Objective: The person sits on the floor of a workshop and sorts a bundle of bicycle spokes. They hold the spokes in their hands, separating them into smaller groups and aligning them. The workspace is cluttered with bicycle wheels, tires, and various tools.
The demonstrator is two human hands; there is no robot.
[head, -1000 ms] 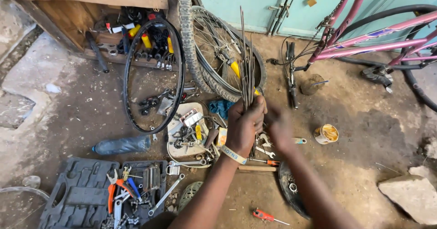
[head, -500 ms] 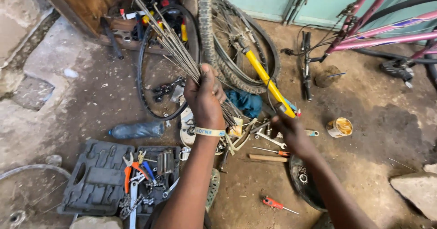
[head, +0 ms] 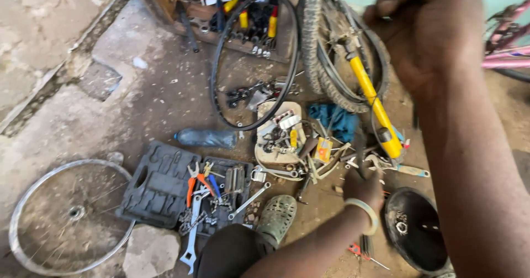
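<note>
My left hand (head: 361,187), with a pale band on the wrist, is low over the scattered tools, fingers closed around a bundle of thin dark spokes (head: 364,244) that runs through the fist. My right hand (head: 430,29) is raised close to the camera at the top right, blurred and in a closed fist; nothing shows in it. Just beyond the left hand lie a yellow pump-like tube (head: 375,104), spanners and a pale board of small parts (head: 279,134). A black bowl (head: 417,228) holding nuts sits right of the left wrist.
A bare spoked rim (head: 66,217) lies at the lower left beside an open grey tool case (head: 160,184) and a plastic bottle (head: 204,138). A loose black tyre (head: 254,57) and a tyred wheel (head: 331,46) lean by a wooden toolbox (head: 237,13). A green clog (head: 276,217) is near me.
My left hand has come down from chest height to the ground with the spokes. My right hand rose from the tools up near the camera. The view swung left, showing the bare rim.
</note>
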